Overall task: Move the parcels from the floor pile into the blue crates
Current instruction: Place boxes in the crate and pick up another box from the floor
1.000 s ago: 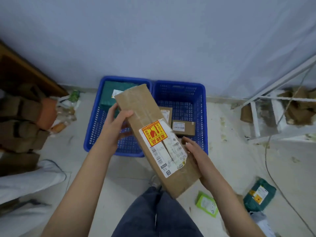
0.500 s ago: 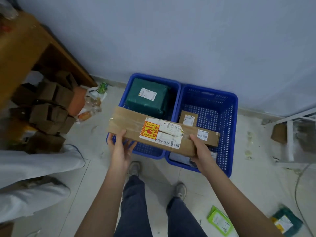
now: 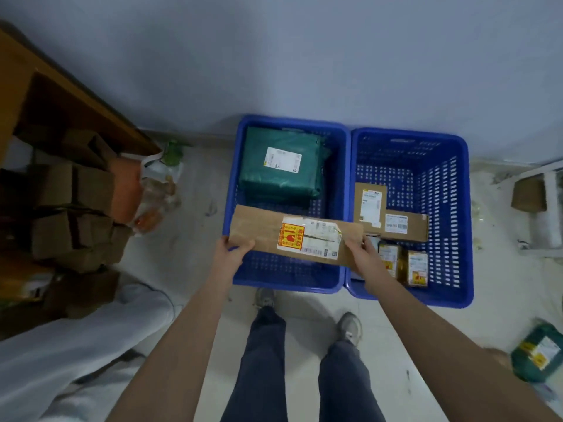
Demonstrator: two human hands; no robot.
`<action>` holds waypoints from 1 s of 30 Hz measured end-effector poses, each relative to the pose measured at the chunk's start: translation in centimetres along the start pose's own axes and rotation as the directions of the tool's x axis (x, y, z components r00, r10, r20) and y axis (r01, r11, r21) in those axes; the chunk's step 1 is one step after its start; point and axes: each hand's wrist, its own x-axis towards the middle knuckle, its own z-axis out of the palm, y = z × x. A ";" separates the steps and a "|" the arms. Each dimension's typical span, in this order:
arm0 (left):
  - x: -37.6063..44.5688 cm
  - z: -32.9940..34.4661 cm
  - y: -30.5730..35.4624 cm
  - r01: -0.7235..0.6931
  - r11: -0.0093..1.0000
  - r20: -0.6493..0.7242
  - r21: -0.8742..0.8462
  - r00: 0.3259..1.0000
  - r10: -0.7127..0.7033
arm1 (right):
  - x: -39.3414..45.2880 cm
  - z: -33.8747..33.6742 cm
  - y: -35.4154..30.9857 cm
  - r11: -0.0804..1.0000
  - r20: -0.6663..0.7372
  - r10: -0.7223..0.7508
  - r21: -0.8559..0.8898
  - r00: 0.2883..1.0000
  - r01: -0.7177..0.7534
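The long brown cardboard parcel (image 3: 295, 236) hangs level between the 2 hands, over the near half of the left blue crate (image 3: 342, 208), its right end reaching across the shared rims toward the right blue crate (image 3: 466, 239); the left hand (image 3: 233, 254) grips the left end, thumb on top and fingers curled beneath; the right hand (image 3: 361, 254) grips the right end in the same way.

Beyond the left hand, at the far end of that crate, lies a green wrapped parcel (image 3: 283, 166); beyond and beside the right hand sit 2 flat brown boxes (image 3: 393, 214) and 2 small yellow-labelled packets (image 3: 405, 263).

The carton looks stiff, holding straight with no sag between the ends, so it is probably light to moderate in weight; its bare card should give dry, sure friction. An orange sticker (image 3: 291, 237) with a broken-glass mark suggests fragile contents, so it likely wants lowering flat rather than dropping. The end grips suit it; the taped, labelled middle is slicker and worth avoiding. Another green parcel (image 3: 537, 353) lies on the floor, well right of the right arm, not yet moved.
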 end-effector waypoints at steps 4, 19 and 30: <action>7.6 1.0 -2.2 0.059 0.996 0.004 0.064 0.998 -0.059 | 5.8 4.4 2.0 1.000 -0.079 0.028 -0.011 0.996 -0.029; 37.9 11.0 -14.9 0.303 0.913 0.067 -0.271 0.953 -0.296 | 38.5 13.6 11.2 0.991 -0.119 0.000 -0.132 0.993 -0.016; 46.9 12.9 -18.0 0.226 0.937 -0.026 -0.266 0.970 -0.241 | 48.2 17.1 14.0 0.994 -0.116 0.019 -0.107 0.993 -0.031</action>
